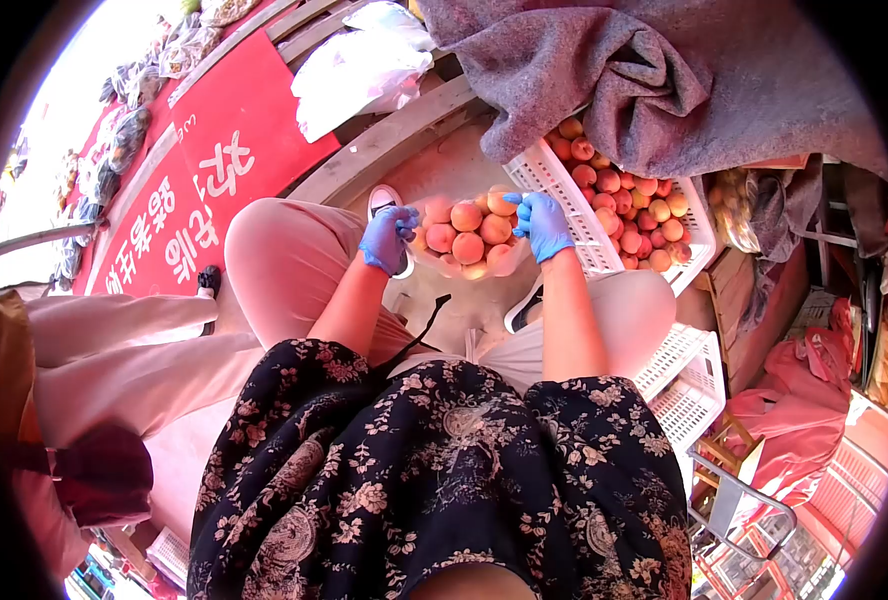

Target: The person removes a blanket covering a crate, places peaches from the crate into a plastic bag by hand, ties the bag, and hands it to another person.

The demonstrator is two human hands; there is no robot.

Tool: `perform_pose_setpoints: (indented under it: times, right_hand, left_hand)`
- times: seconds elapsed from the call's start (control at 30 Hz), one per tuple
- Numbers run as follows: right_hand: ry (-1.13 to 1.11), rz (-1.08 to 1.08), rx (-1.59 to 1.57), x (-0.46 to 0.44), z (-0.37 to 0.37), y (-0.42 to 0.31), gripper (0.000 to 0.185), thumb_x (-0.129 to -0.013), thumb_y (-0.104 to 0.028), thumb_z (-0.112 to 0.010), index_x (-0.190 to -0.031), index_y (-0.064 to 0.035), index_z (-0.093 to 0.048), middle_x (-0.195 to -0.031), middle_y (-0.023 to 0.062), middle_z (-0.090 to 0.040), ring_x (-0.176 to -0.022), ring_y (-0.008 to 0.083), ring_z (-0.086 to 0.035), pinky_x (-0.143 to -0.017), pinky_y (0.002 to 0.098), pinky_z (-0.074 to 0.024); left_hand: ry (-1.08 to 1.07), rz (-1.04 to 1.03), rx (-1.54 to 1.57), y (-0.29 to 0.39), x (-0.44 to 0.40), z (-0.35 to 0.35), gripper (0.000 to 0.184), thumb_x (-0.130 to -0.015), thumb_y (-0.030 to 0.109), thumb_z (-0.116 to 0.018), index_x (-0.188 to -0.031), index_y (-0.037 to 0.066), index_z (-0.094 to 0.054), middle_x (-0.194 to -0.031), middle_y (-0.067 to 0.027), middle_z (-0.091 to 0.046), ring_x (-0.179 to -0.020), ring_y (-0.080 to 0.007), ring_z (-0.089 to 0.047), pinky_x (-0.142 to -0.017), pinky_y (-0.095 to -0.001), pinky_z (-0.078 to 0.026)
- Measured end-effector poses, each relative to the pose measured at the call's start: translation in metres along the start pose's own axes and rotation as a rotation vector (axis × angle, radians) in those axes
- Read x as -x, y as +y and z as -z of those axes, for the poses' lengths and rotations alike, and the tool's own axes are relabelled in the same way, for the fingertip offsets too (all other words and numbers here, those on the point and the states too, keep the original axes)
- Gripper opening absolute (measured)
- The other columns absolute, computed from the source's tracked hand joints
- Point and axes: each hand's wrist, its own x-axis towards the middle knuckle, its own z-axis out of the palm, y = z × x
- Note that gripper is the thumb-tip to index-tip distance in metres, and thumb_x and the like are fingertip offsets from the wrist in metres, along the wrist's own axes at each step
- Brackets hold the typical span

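Observation:
Both my hands wear blue gloves and are raised in front of my knees. My left hand (389,238) is closed at the left edge of a clear plastic bag (505,262). My right hand (542,225) pinches the opposite edge of the bag. Several orange-red peaches (468,244) fill the bag between my hands. To the right of my right hand stands a white plastic crate (700,250) with many loose peaches (632,208) in it. A grey cloth (604,85) hides the crate's far end.
White plastic bags (364,75) lie on slatted wood beyond a red banner (204,170) with white writing. Another white crate (692,385) stands beside my right knee. At the left, a person's legs (139,345) are close by. A metal-framed chair (749,510) stands lower right.

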Motion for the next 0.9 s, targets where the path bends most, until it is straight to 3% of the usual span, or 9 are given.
perform_pose_setpoints:
  times: [0.07, 0.23, 0.27, 0.4, 0.53, 0.67, 0.7, 0.77, 0.9]
  right_hand:
    - [-0.092, 0.1, 0.002, 0.017, -0.012, -0.02, 0.023, -0.075, -0.012, -0.043, -0.082, 0.001, -0.06, -0.058, -0.0005, -0.046, -0.043, 0.0069, -0.037, -0.04, 0.0211, -0.0361]
    - [-0.291, 0.137, -0.016, 0.058, -0.073, -0.089, 0.022, -0.078, -0.011, -0.042, -0.088, 0.0022, -0.058, -0.065, 0.0028, -0.054, -0.047, 0.007, -0.042, -0.044, 0.0207, -0.0396]
    - [-0.346, 0.126, -0.041, 0.055, -0.087, -0.099, 0.022, -0.079, -0.011, -0.042, -0.089, 0.0024, -0.057, -0.066, 0.0031, -0.054, -0.048, 0.0069, -0.043, -0.045, 0.0208, -0.0403]
    - [-0.451, 0.09, 0.021, 0.037, -0.15, -0.119, 0.022, -0.082, -0.006, -0.041, -0.094, 0.0035, -0.057, -0.072, 0.005, -0.056, -0.053, 0.0086, -0.048, -0.046, 0.0187, -0.0409]
    - [-0.606, -0.036, -0.126, -0.006, -0.213, -0.126, 0.023, -0.085, -0.002, -0.037, -0.101, 0.003, -0.053, -0.077, 0.0024, -0.056, -0.054, 0.0055, -0.047, -0.046, 0.0169, -0.0397]
    - [-0.847, -0.161, -0.21, -0.066, -0.272, -0.117, 0.022, -0.084, -0.001, -0.038, -0.099, 0.003, -0.054, -0.087, 0.01, -0.059, -0.057, 0.0064, -0.051, -0.045, 0.0152, -0.0411]
    - [-0.839, -0.058, -0.108, -0.072, -0.291, -0.111, 0.025, -0.083, 0.001, -0.037, -0.102, 0.0025, -0.053, -0.095, 0.0114, -0.058, -0.06, 0.0058, -0.051, -0.045, 0.0141, -0.0402]
    - [-0.921, -0.139, -0.029, -0.085, -0.331, -0.107, 0.03, -0.083, 0.001, -0.037, -0.11, 0.0012, -0.051, -0.1, 0.0113, -0.056, -0.062, 0.0052, -0.05, -0.046, 0.0139, -0.0385]
    - [-1.054, -0.191, 0.042, -0.102, -0.387, -0.106, 0.033, -0.084, 0.0, -0.04, -0.116, 0.0002, -0.049, -0.095, 0.0095, -0.058, -0.062, 0.0054, -0.049, -0.047, 0.0135, -0.0372]
  left_hand:
    - [-0.039, -0.038, 0.017, 0.027, 0.036, -0.007, 0.018, -0.08, 0.014, -0.046, -0.088, 0.001, -0.056, -0.062, 0.0007, -0.048, -0.055, -0.0083, -0.043, -0.059, -0.0247, -0.039]
    - [-0.178, -0.243, 0.042, 0.107, 0.096, -0.013, 0.026, -0.082, 0.015, -0.042, -0.098, -0.002, -0.054, -0.073, -0.0001, -0.052, -0.06, -0.0094, -0.045, -0.067, -0.0264, -0.041]
    - [-0.291, -0.283, 0.07, 0.123, 0.102, -0.006, 0.032, -0.081, 0.012, -0.038, -0.106, -0.004, -0.051, -0.084, -0.0042, -0.057, -0.069, -0.012, -0.052, -0.072, -0.0276, -0.044]
    - [-0.293, -0.404, -0.016, 0.174, 0.129, 0.022, 0.038, -0.079, 0.004, -0.035, -0.114, -0.007, -0.046, -0.108, -0.0134, -0.056, -0.096, -0.0206, -0.056, -0.084, -0.0295, -0.046]
    - [-0.006, -0.473, -0.07, 0.215, 0.127, 0.044, 0.038, -0.077, -0.009, -0.037, -0.113, -0.008, -0.048, -0.11, -0.0137, -0.054, -0.096, -0.0209, -0.056, -0.078, -0.0258, -0.048]
    - [-0.019, -0.443, -0.023, 0.254, 0.104, 0.085, 0.032, -0.082, -0.003, -0.046, -0.115, -0.006, -0.048, -0.106, -0.0093, -0.056, -0.084, -0.011, -0.058, -0.069, -0.0184, -0.049]
    - [-0.006, -0.449, 0.005, 0.258, 0.096, 0.096, 0.03, -0.084, -0.002, -0.045, -0.114, -0.005, -0.049, -0.103, -0.0089, -0.057, -0.082, -0.0111, -0.058, -0.068, -0.0188, -0.049]
    - [0.031, -0.445, 0.066, 0.269, 0.089, 0.114, 0.026, -0.086, 0.001, -0.044, -0.111, -0.003, -0.051, -0.096, -0.008, -0.059, -0.08, -0.0114, -0.059, -0.065, -0.0194, -0.05]
    - [0.058, -0.405, 0.092, 0.29, 0.08, 0.145, 0.027, -0.086, 0.005, -0.049, -0.112, -0.004, -0.05, -0.099, -0.0098, -0.058, -0.084, -0.0152, -0.06, -0.069, -0.0206, -0.051]
